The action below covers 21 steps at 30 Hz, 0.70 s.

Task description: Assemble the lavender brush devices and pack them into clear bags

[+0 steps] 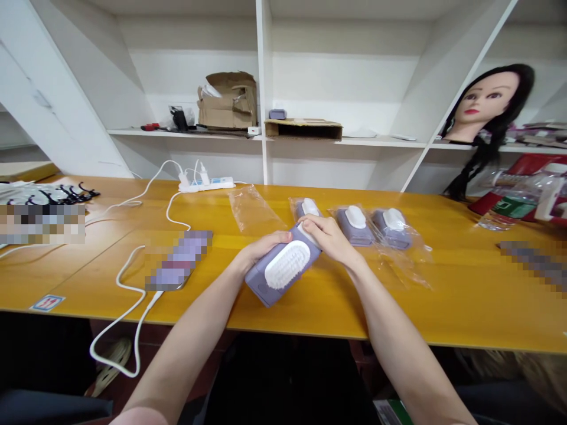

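Observation:
Both hands hold a purple, box-shaped brush [259,277] tilted above the front of the table. Its upward side carries a white oval pad [287,264] that looks bristled. My left hand [266,243] is wrapped round the left side, thumb on top. At the far end my right hand [330,237] grips it, fingers bent over a white part there. Just beyond stand three similar purple pieces with white oval tops: one [309,208] partly behind my right hand, another [354,224] to its right, and a third [393,227] beside that. Clear plastic lies about them.
A clear plastic bag [252,208] lies at the back. To the left are a charging phone [179,260], its white cable hanging over the edge, and a power strip [206,185]. A bottle [509,206] and mannequin head [489,100] are at the right. Shelves [345,77] hold cardboard boxes.

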Each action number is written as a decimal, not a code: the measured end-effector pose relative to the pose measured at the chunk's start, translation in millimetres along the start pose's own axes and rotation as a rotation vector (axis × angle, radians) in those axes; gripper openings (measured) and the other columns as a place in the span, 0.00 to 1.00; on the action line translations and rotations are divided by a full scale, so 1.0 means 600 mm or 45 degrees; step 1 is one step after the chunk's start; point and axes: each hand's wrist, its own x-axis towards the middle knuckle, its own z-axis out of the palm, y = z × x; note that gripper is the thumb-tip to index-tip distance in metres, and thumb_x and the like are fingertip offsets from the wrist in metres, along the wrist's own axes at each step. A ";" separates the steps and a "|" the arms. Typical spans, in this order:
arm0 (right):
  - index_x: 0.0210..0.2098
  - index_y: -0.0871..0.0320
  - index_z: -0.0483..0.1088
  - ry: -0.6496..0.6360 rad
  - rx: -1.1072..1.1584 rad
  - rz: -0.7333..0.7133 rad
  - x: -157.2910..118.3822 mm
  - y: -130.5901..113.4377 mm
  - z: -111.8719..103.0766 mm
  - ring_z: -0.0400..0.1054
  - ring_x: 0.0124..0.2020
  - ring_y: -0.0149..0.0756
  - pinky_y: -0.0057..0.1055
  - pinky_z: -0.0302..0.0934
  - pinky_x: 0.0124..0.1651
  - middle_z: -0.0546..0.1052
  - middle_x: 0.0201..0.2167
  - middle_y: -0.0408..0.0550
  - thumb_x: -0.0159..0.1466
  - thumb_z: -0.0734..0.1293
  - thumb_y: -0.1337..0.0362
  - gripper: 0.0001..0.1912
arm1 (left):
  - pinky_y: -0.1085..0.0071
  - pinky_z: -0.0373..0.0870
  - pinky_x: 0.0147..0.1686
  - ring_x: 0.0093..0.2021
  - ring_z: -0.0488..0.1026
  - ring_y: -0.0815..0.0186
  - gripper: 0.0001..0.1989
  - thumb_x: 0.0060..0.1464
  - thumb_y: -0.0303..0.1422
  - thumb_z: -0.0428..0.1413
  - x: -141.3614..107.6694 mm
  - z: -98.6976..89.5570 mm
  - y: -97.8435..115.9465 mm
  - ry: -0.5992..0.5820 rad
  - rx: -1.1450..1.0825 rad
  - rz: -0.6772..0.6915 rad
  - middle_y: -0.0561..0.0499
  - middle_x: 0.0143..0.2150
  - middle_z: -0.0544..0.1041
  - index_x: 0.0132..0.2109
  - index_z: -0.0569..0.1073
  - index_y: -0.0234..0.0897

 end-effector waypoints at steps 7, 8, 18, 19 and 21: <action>0.28 0.58 0.65 -0.055 0.013 -0.001 0.004 -0.005 -0.001 0.59 0.26 0.29 0.27 0.51 0.30 0.68 0.23 0.41 0.64 0.58 0.59 0.12 | 0.67 0.69 0.29 0.26 0.75 0.60 0.25 0.46 0.42 0.59 0.001 -0.004 -0.011 0.040 -0.060 0.025 0.43 0.28 0.78 0.46 0.71 0.27; 0.27 0.58 0.64 -0.047 0.054 0.001 0.004 -0.003 0.000 0.59 0.26 0.28 0.27 0.51 0.30 0.67 0.23 0.40 0.63 0.59 0.59 0.12 | 0.67 0.69 0.29 0.26 0.75 0.60 0.26 0.45 0.42 0.59 0.000 -0.003 -0.012 0.040 -0.069 0.028 0.43 0.28 0.78 0.47 0.71 0.27; 0.29 0.60 0.68 0.117 0.272 0.099 0.001 0.011 0.018 0.59 0.25 0.28 0.26 0.52 0.29 0.68 0.23 0.41 0.61 0.61 0.56 0.13 | 0.65 0.68 0.28 0.25 0.75 0.58 0.30 0.44 0.44 0.59 0.000 -0.007 -0.006 -0.059 -0.059 -0.018 0.40 0.32 0.79 0.50 0.68 0.27; 0.30 0.60 0.69 0.088 0.256 0.100 0.002 0.008 0.015 0.60 0.26 0.28 0.26 0.52 0.30 0.69 0.24 0.42 0.61 0.61 0.56 0.13 | 0.64 0.69 0.28 0.26 0.75 0.57 0.31 0.44 0.46 0.59 0.000 -0.007 -0.005 -0.085 -0.054 -0.037 0.39 0.32 0.79 0.50 0.68 0.27; 0.33 0.60 0.70 0.009 0.213 0.096 0.005 0.004 0.007 0.62 0.29 0.30 0.27 0.55 0.33 0.72 0.28 0.44 0.63 0.59 0.57 0.14 | 0.62 0.69 0.30 0.27 0.76 0.55 0.32 0.45 0.48 0.57 -0.001 -0.007 -0.004 -0.123 -0.055 -0.066 0.37 0.33 0.79 0.51 0.68 0.27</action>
